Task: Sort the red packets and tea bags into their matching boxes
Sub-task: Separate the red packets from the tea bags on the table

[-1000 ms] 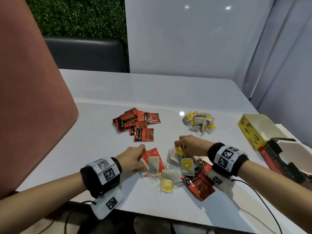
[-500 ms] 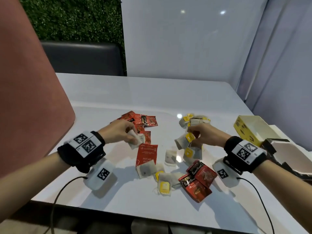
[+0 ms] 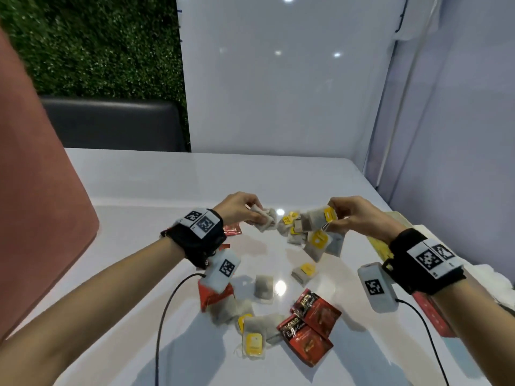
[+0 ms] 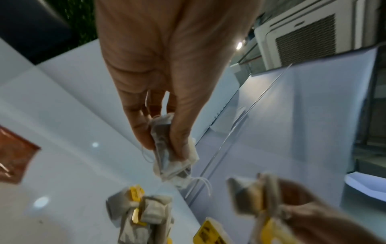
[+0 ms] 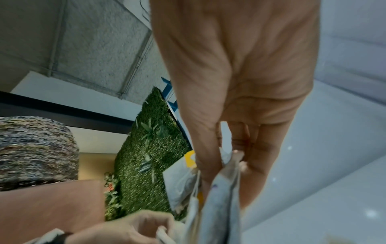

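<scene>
white paper tea bags [image 3: 265, 222] sit pinched in your left hand [image 3: 237, 209]; your right hand [image 3: 355, 215] grips a yellow-tagged bunch [image 3: 316, 222], both above the white table [image 3: 139, 190]. yellow box [image 3: 380, 246] mostly hidden behind your right wrist.

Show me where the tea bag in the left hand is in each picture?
Head: the tea bag is above the middle, pinched by the left hand.
Left wrist: it hangs mid-picture from the fingertips.
Right wrist: a white bit at the bottom edge, by the left hand, is probably it.
Shared landmark: the right hand's yellow-tagged tea bags, seen in all three views.
</scene>
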`<state>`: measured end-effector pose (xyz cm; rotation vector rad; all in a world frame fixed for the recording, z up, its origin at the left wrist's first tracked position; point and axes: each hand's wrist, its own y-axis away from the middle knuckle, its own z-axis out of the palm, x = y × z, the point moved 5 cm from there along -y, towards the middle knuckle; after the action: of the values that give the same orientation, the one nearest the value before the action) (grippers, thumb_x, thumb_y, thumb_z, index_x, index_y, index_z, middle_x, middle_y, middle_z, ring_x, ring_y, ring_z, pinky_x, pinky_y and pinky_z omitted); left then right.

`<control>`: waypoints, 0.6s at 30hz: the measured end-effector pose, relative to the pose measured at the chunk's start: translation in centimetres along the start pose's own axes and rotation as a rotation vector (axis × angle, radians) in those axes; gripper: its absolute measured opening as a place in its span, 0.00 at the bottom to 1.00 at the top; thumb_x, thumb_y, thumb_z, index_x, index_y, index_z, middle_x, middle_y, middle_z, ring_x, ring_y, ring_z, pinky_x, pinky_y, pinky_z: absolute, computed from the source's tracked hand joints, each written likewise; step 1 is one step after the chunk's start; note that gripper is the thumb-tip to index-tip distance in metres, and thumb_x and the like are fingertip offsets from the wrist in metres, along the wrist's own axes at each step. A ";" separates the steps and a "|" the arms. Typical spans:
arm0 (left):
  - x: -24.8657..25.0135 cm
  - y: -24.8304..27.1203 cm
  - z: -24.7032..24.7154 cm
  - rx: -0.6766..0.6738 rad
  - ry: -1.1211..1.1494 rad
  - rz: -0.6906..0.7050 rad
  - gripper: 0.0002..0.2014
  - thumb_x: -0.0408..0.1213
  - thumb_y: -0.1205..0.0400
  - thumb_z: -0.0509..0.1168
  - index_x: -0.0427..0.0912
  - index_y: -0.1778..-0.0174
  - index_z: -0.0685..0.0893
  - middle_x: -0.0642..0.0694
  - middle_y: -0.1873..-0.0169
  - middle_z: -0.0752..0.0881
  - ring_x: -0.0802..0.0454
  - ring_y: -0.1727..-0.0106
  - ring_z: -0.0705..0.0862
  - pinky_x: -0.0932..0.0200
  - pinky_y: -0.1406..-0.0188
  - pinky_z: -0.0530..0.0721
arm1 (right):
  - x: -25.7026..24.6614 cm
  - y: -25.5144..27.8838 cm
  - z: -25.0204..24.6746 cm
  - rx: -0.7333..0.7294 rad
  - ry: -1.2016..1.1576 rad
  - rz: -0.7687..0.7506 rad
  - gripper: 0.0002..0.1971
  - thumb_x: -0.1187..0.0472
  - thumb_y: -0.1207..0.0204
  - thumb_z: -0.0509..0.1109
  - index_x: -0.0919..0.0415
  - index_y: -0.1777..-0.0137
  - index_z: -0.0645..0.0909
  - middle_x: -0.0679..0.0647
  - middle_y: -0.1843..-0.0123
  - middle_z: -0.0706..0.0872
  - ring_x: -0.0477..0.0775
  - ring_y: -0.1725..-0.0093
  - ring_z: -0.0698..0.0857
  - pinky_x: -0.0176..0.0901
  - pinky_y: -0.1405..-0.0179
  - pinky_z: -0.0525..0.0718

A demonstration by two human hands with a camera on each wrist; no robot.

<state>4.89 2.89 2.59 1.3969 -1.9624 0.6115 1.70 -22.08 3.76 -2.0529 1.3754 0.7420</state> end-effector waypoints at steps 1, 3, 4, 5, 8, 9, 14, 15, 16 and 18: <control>0.2 -1.5 1.1 0.004 0.009 -0.005 0.10 0.35 0.28 0.76 0.39 0.56 0.84 0.48 0.63 0.84 0.60 0.66 0.81 0.77 0.72 0.78 | 0.5 0.0 -0.8 0.031 -0.014 0.022 0.15 0.68 0.35 0.79 0.53 0.72 0.76 0.47 0.75 0.74 0.46 0.72 0.73 0.41 0.69 0.74; 0.5 -4.4 3.0 0.012 0.021 -0.021 0.12 0.33 0.28 0.76 0.34 0.52 0.85 0.44 0.62 0.84 0.58 0.68 0.80 0.77 0.75 0.77 | 1.7 0.1 -2.3 0.077 -0.060 0.052 0.14 0.69 0.35 0.78 0.56 0.71 0.76 0.50 0.74 0.75 0.49 0.70 0.75 0.43 0.70 0.75; 0.5 -5.8 4.0 0.011 0.020 -0.029 0.14 0.34 0.28 0.76 0.32 0.50 0.85 0.42 0.60 0.84 0.54 0.67 0.82 0.76 0.73 0.80 | 2.3 0.1 -3.0 0.104 -0.081 0.065 0.14 0.70 0.34 0.78 0.56 0.71 0.76 0.52 0.74 0.75 0.50 0.70 0.74 0.42 0.71 0.75; 0.5 -7.0 4.7 0.004 0.014 -0.042 0.14 0.34 0.28 0.75 0.32 0.49 0.85 0.39 0.57 0.86 0.49 0.63 0.84 0.70 0.67 0.84 | 2.9 0.1 -3.5 0.129 -0.099 0.082 0.15 0.70 0.34 0.78 0.57 0.71 0.75 0.53 0.74 0.74 0.51 0.70 0.74 0.40 0.73 0.75; 0.2 -9.5 6.8 -0.082 0.022 -0.098 0.18 0.36 0.25 0.73 0.33 0.41 0.81 0.33 0.42 0.84 0.41 0.47 0.85 0.47 0.43 0.85 | 4.4 -0.4 -4.3 0.178 -0.116 0.140 0.16 0.72 0.35 0.78 0.58 0.72 0.74 0.53 0.75 0.75 0.49 0.74 0.74 0.39 0.75 0.74; 0.2 -9.7 7.3 -0.124 0.039 -0.116 0.23 0.38 0.25 0.73 0.35 0.35 0.77 0.34 0.39 0.81 0.41 0.44 0.83 0.45 0.40 0.83 | 4.8 -0.6 -4.3 0.189 -0.123 0.157 0.17 0.72 0.35 0.78 0.57 0.72 0.74 0.52 0.76 0.75 0.46 0.77 0.73 0.37 0.76 0.73; 0.3 -7.3 6.2 -0.151 -0.101 -0.085 0.35 0.45 0.23 0.71 0.42 0.23 0.65 0.38 0.27 0.71 0.43 0.28 0.73 0.54 0.34 0.75 | 5.1 -2.7 -3.0 0.175 -0.184 0.234 0.14 0.72 0.35 0.78 0.60 0.68 0.75 0.53 0.74 0.76 0.36 0.83 0.73 0.27 0.82 0.72; 0.3 -6.1 5.3 -0.137 -0.133 -0.059 0.33 0.44 0.23 0.71 0.43 0.24 0.66 0.39 0.28 0.72 0.45 0.28 0.73 0.56 0.33 0.73 | 4.8 -3.3 -2.7 0.173 -0.219 0.241 0.14 0.74 0.34 0.77 0.61 0.68 0.74 0.54 0.74 0.76 0.36 0.83 0.74 0.27 0.82 0.73; 0.2 -4.7 4.2 -0.132 -0.154 -0.033 0.31 0.44 0.23 0.70 0.45 0.25 0.68 0.41 0.28 0.74 0.47 0.28 0.73 0.58 0.33 0.72 | 4.5 -4.0 -2.5 0.172 -0.254 0.243 0.15 0.75 0.34 0.76 0.61 0.69 0.73 0.55 0.73 0.76 0.36 0.83 0.75 0.27 0.82 0.74; 0.0 -1.4 2.0 -0.140 -0.169 0.005 0.27 0.45 0.23 0.70 0.47 0.29 0.73 0.45 0.31 0.77 0.52 0.31 0.76 0.60 0.34 0.74 | 3.7 -5.7 -1.9 0.162 -0.297 0.232 0.15 0.76 0.33 0.75 0.61 0.69 0.73 0.56 0.72 0.76 0.38 0.82 0.77 0.29 0.81 0.77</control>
<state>5.73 1.05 1.17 1.3954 -2.0972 0.3594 8.53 -23.90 3.25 -1.6025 1.4604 0.9565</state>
